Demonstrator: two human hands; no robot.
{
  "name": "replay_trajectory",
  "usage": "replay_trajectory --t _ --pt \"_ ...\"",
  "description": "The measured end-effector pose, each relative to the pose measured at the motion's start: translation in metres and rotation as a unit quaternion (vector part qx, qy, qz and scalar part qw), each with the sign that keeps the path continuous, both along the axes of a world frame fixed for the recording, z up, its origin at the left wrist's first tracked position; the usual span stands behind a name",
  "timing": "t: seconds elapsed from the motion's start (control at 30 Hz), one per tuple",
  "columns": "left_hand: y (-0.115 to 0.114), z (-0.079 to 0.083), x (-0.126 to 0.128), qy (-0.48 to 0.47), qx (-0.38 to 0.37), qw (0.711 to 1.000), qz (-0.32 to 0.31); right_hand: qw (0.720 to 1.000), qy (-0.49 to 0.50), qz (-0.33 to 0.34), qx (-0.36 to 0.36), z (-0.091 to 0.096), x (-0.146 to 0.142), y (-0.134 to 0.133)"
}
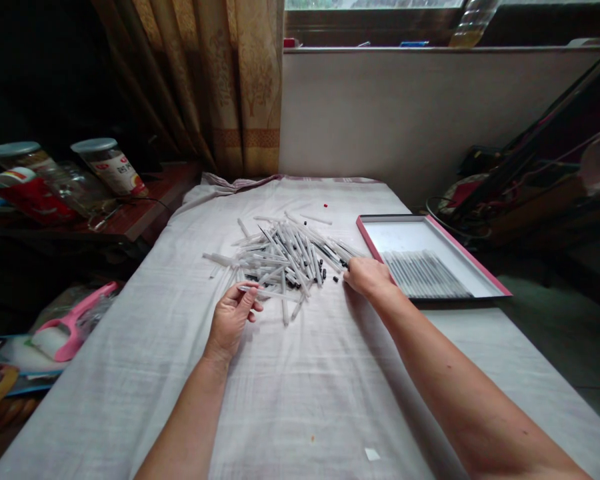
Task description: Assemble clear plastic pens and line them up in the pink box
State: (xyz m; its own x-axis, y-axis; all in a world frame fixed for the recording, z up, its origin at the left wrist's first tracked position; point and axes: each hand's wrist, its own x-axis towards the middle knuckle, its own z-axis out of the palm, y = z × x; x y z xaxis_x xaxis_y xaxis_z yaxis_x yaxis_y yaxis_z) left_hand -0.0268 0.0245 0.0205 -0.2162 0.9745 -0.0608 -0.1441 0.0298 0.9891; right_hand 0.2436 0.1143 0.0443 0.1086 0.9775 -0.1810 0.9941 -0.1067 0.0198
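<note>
- Your left hand [233, 313], at 7 o'clock from the heap's centre, pinches a clear tube [275, 294] between thumb and fingers, its free end pointing towards 3 o'clock.
- Your right hand [369, 275], at 3 o'clock, has its fingers curled at the dark ends of pieces on the heap's edge; you cannot tell from here whether it grips one.
- The heap [280, 257] of clear tubes lies crossed and unsorted on the white cloth [260, 400]; this is the larger share and looks left to handle.
- Beyond your right hand, at 3 o'clock, a neat row [425, 275] of slim pieces fills the near part of the pink-rimmed box [467, 252]; that much seems done, and the far part is bare.
- Loose black caps [324, 273] lie between heap and right hand, where they could get underfinger; a red cap [325, 205] sits at 1 o'clock.
- Your right wrist hides the box's near left corner.
- Farther out, jars [110, 170] stand at 10 o'clock, a pink handle [75, 327] lies at 8, and a paper scrap [373, 455] at 5.
</note>
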Motion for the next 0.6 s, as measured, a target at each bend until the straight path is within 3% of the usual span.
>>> replay_trajectory --t 0.27,0.4,0.5,0.6 --pt "0.003 -0.008 0.003 0.029 0.016 0.998 0.044 0.999 -0.033 0.011 -0.036 0.005 -0.006 0.002" --pt "0.002 -0.006 0.005 -0.003 0.002 0.999 0.039 0.999 -0.028 0.020 -0.021 0.007 -0.002 -0.001" --pt "0.002 -0.002 0.006 -0.070 -0.029 0.996 0.037 0.999 0.016 0.007 0.049 0.004 0.010 -0.016" --pt "0.002 0.000 0.005 -0.137 -0.060 0.988 0.036 0.966 0.188 -0.006 0.178 -0.008 0.019 -0.041"
